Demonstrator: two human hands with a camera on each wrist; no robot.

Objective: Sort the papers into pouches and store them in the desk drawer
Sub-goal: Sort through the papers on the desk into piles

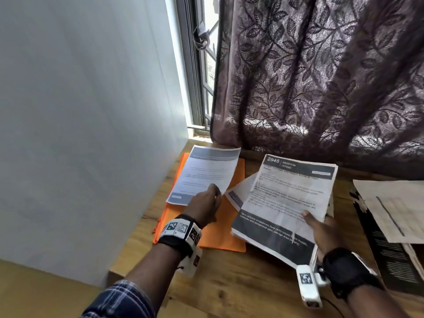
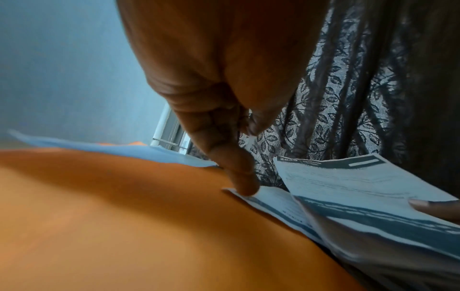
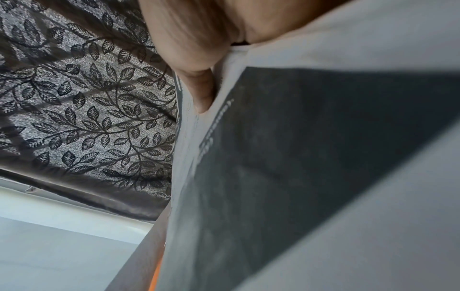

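An orange pouch (image 1: 220, 235) lies flat on the wooden desk (image 1: 241, 283), and it fills the lower left wrist view (image 2: 124, 216). A single printed sheet (image 1: 204, 173) rests on its far left part. My left hand (image 1: 212, 193) pinches that sheet's near right corner, fingers curled (image 2: 224, 118). My right hand (image 1: 321, 228) holds a stack of papers (image 1: 289, 203) tilted up above the desk, thumb (image 3: 201, 92) on top and fingers underneath. One more sheet (image 1: 236, 196) pokes out from under the stack's left side, over the pouch.
A pale wall (image 1: 80, 134) runs close along the desk's left edge. A dark leaf-patterned curtain (image 1: 321, 76) hangs over the back of the desk beside a window (image 1: 202, 65). More papers (image 1: 390, 207) lie on a black patterned item (image 1: 390, 255) at the right.
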